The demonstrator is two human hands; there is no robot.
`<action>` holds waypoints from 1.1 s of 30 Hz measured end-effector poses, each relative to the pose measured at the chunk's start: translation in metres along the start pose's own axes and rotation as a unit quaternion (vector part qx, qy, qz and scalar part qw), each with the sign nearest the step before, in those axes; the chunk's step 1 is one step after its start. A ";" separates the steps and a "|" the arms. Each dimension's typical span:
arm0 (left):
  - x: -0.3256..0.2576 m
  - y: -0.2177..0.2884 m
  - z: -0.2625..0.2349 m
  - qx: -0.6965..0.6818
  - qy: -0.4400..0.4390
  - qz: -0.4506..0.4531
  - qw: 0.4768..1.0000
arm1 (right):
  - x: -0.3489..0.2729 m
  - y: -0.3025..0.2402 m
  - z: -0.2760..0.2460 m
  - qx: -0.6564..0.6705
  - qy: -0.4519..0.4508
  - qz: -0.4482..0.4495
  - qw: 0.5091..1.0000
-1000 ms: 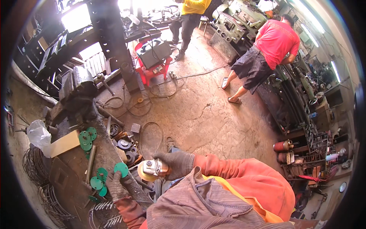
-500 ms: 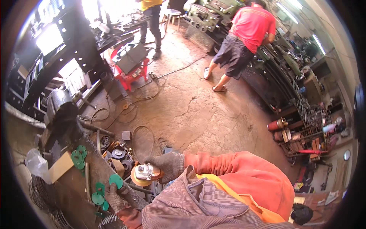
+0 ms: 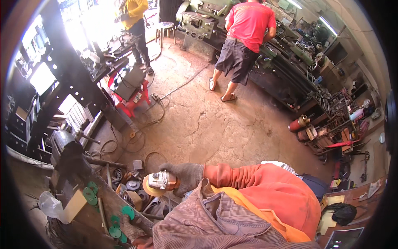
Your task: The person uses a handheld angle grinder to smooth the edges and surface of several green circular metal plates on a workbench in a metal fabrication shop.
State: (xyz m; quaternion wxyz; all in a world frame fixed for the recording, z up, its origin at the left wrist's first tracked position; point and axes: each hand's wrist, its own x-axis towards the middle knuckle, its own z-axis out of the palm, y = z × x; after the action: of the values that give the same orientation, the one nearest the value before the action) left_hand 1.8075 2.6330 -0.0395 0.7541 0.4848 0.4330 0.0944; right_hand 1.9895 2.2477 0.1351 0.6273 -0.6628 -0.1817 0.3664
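In my gloved right hand (image 3: 190, 177) is an angle grinder (image 3: 163, 181), its yellowish disc pointing left over the bench edge. My fingers wrap its body. At the lower left, my gloved left hand (image 3: 129, 229) pinches a round green disc (image 3: 128, 212) at its fingertips; the lower part of this hand is dim. Beside it on the bench lie several more green discs (image 3: 115, 231). Another group of green discs (image 3: 89, 192) rests farther up, next to a tan board (image 3: 74, 206).
A metal bar (image 3: 102, 216) lies between the disc groups, with a clear plastic bag (image 3: 52, 205) at left. Metal parts (image 3: 132, 185) crowd beyond the bench edge. A person in red (image 3: 251, 27) stands at a lathe (image 3: 290, 47); another in yellow (image 3: 134, 14) stands farther left. Cables (image 3: 159, 114) cross the floor.
My view has tilted up, showing more of the far room. The left hand and its green disc sit lower in the picture. The right hand keeps hold of the grinder.
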 end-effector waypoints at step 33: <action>-0.035 0.023 0.026 -0.111 -0.076 -0.072 0.988 | 0.022 0.079 -0.080 -0.111 0.214 -0.108 0.965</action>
State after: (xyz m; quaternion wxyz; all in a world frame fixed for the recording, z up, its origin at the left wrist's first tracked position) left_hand 1.8115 2.6083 0.0028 0.8390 0.3708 0.3951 0.0500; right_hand 2.0443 2.1955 0.0486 0.6099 -0.7675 -0.1533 0.1239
